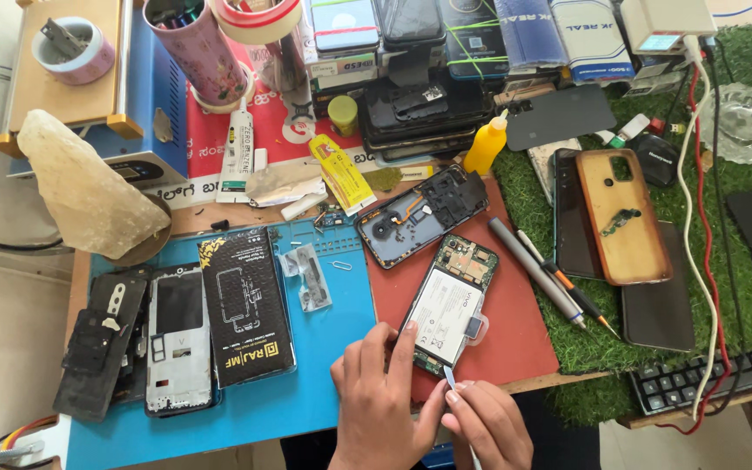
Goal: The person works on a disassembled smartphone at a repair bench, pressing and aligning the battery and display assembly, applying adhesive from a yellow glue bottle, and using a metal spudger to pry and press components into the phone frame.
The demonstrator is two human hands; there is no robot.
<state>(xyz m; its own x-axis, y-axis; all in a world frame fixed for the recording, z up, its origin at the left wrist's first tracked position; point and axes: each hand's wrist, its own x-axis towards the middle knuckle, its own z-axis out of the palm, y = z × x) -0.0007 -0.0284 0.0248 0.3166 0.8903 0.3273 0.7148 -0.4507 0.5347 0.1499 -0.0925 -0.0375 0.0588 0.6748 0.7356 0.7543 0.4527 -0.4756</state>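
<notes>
1. Currently an opened phone (450, 302), back cover off with a white battery exposed, is laid tilted on the red mat (515, 331), lower end toward the hands.
2. The left hand (382, 396) is placed at the phone's lower left edge; fingers are extended and close together, fingertips touching the phone's side, so the phone is steadied rather than gripped.
3. The right hand (486, 424) is seen just below the phone's bottom edge; a thin pale pry tool (451, 380) is pinched between thumb and fingers, its tip touching the phone's lower end.
4. The phone is thus found just above and between both hands, near the front edge of the table.
5. A removed dark back shell (424, 213) is laid on the red mat above the phone, apart from it.
6. Two pen-like tools (550, 283) are laid to the right of the phone, across the mat's edge onto the green turf (741, 287).
7. A blue mat (324, 365) is seen left of the hands, with a black packaged part (245, 305) and other stripped phone frames (177, 335) on it.
8. A yellow squeeze bottle (486, 145) is stood further back, well apart from the hands.
</notes>
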